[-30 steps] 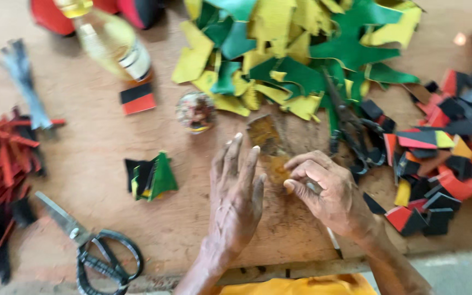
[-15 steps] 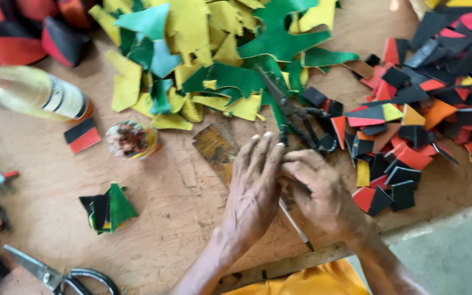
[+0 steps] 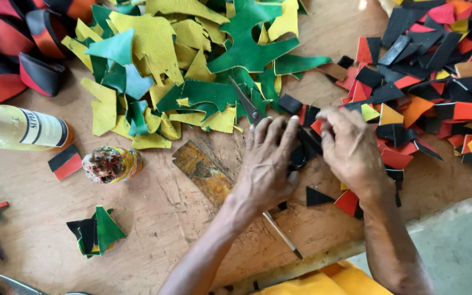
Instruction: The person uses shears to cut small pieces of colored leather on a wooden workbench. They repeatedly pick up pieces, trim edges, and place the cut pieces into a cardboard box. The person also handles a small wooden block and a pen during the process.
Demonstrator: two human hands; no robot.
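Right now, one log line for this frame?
left hand: flat on black leather pieces | right hand: fingering same pieces | black-handled scissors: beside left fingertips | wooden worktable: scraps all around

— What lies at the far side of the scuffed wooden tabletop (image 3: 154, 218)?

— A heap of yellow and green leather offcuts (image 3: 187, 65), with folded red-and-black leather pieces (image 3: 12, 60) in the corner beside it.

— And nearer?

— A clear glass bottle with a white label (image 3: 20, 128) lying on its side, a small paint-crusted jar (image 3: 110, 164) just beside it, and a little green-and-black stitched triangle (image 3: 96, 232) by itself.
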